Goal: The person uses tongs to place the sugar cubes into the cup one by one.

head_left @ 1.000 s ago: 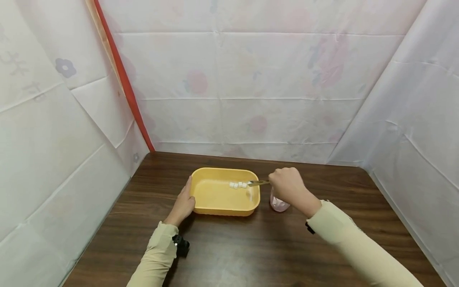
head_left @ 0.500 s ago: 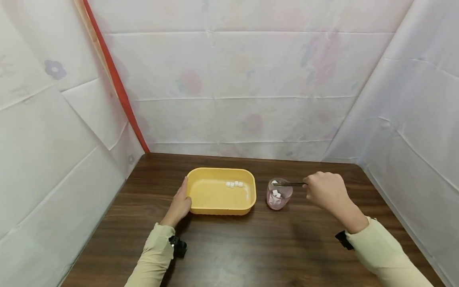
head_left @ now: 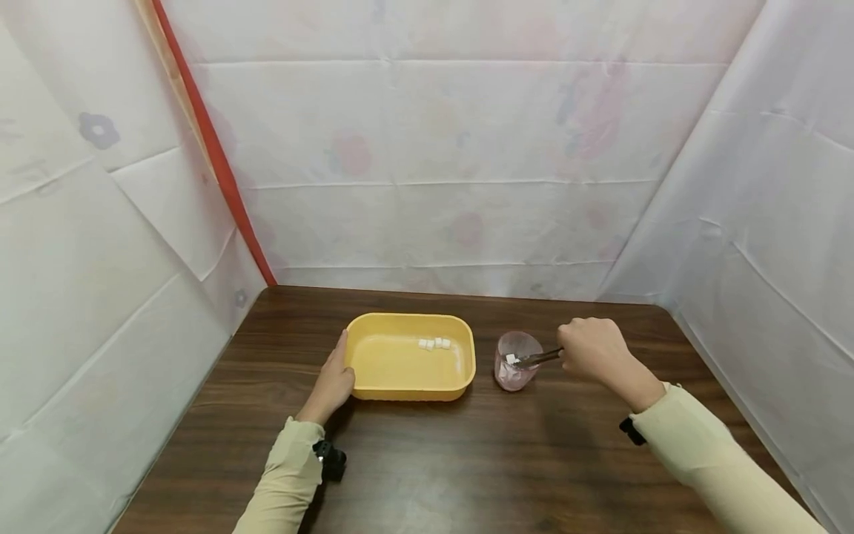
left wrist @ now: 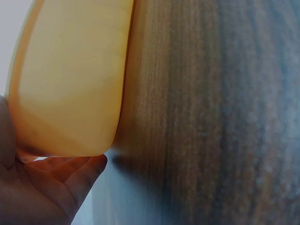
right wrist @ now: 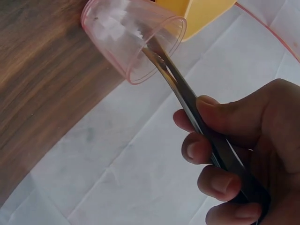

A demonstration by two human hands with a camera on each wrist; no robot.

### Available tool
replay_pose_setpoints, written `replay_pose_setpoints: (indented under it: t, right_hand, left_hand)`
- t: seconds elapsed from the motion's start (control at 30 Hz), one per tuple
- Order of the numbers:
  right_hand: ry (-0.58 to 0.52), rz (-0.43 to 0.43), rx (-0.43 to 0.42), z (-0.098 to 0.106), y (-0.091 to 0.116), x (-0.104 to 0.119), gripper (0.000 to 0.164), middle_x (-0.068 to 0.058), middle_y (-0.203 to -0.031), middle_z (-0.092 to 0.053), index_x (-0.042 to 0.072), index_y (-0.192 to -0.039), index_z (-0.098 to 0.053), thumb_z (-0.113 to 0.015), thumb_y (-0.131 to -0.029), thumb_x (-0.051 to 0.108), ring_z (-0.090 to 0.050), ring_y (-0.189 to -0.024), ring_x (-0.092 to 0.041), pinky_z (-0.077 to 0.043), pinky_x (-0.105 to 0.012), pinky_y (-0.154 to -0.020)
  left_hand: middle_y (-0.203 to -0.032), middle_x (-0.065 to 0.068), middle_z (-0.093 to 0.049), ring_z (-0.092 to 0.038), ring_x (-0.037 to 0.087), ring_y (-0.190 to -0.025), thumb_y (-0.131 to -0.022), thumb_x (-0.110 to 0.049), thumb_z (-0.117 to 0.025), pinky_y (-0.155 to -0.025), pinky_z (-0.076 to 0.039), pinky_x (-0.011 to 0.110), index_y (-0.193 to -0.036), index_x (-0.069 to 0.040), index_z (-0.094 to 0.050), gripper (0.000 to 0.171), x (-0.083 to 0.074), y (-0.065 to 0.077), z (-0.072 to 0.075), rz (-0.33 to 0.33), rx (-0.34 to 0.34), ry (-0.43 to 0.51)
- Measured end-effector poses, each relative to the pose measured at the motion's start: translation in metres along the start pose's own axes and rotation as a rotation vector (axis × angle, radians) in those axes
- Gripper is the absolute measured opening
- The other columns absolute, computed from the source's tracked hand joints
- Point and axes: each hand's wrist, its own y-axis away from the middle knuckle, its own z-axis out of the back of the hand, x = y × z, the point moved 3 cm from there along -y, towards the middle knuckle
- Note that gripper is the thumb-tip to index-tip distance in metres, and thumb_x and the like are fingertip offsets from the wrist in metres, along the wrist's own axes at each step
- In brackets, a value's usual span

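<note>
A yellow plastic basin (head_left: 410,394) sits on the table with several small white cubes (head_left: 434,343) inside, toward its right end. My left hand (head_left: 330,384) grips the basin's left end; in the left wrist view the fingers (left wrist: 86,176) curve round its corner. Right of the basin stands a clear pink cup (head_left: 511,377) partly filled with white cubes (right wrist: 112,21). My right hand (head_left: 597,357) holds metal tongs (right wrist: 187,101) by their arms, thumb on one side and curled fingers on the other. The tongs' tips reach inside the cup, beside a white cube (head_left: 512,359).
The dark wood table (head_left: 427,460) stretches in front of the basin and cup. White patterned sheets (head_left: 427,148) hang behind and on both sides, with a red strip (head_left: 213,141) at the back left corner.
My right hand has carried the tongs with a white cube from the basin rightward to the cup, and the tips have lowered into it. The left hand stays on the basin.
</note>
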Motion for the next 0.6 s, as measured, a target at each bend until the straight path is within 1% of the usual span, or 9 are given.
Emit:
replay_pose_setpoints:
  t: [0.2, 0.37, 0.43, 0.53, 0.6]
  right_hand:
    - [0.028, 0.025, 0.042, 0.0, -0.009, 0.004, 0.033, 0.002, -0.05, -0.039, 0.016, -0.051, -0.044, -0.07, -0.068, 0.005, -0.03, -0.045, -0.012, -0.031, -0.031, -0.037]
    - [0.046, 0.035, 0.076, 0.003, -0.018, 0.006, 0.032, 0.001, -0.053, -0.041, 0.017, -0.052, -0.045, -0.072, -0.067, 0.008, -0.032, -0.047, -0.013, -0.035, -0.034, -0.038]
    - [0.038, 0.027, 0.092, 0.006, -0.02, 0.005, 0.033, 0.001, -0.054, -0.041, 0.017, -0.051, -0.044, -0.072, -0.068, 0.009, -0.034, -0.048, -0.014, -0.035, -0.035, -0.039]
    - [0.011, -0.001, 0.119, 0.01, -0.024, 0.003, 0.032, 0.001, -0.054, -0.043, 0.017, -0.052, -0.046, -0.071, -0.071, 0.01, -0.037, -0.047, -0.015, -0.035, -0.034, -0.039]
    - [-0.008, -0.017, 0.111, 0.015, -0.025, 0.001, 0.031, 0.002, -0.054, -0.044, 0.017, -0.052, -0.049, -0.071, -0.073, 0.011, -0.039, -0.047, -0.016, -0.036, -0.035, -0.039]
  left_hand:
    - [-0.158, 0.017, -0.006, -0.011, 0.035, -0.142, -0.088, 0.002, -0.032, -0.111, -0.015, 0.052, -0.154, -0.009, 0.002, 0.075, 0.001, 0.001, -0.001, -0.003, 0.005, 0.006]
    - [-0.158, 0.015, -0.005, -0.011, 0.034, -0.142, -0.088, 0.003, -0.031, -0.112, -0.015, 0.051, -0.154, -0.011, 0.002, 0.075, 0.0, 0.0, 0.0, 0.003, 0.007, 0.0]
    - [-0.158, 0.015, -0.005, -0.011, 0.034, -0.142, -0.089, 0.003, -0.031, -0.112, -0.014, 0.051, -0.154, -0.011, 0.003, 0.075, -0.001, -0.001, 0.001, 0.004, 0.011, -0.003]
    - [-0.158, 0.015, -0.005, -0.011, 0.033, -0.143, -0.089, 0.003, -0.032, -0.112, -0.014, 0.051, -0.154, -0.01, 0.003, 0.075, -0.001, -0.002, 0.001, 0.007, 0.013, -0.005]
    - [-0.159, 0.015, -0.005, -0.011, 0.033, -0.143, -0.089, 0.003, -0.032, -0.112, -0.014, 0.05, -0.154, -0.01, 0.002, 0.075, 0.0, -0.002, 0.001, 0.008, 0.011, -0.002]
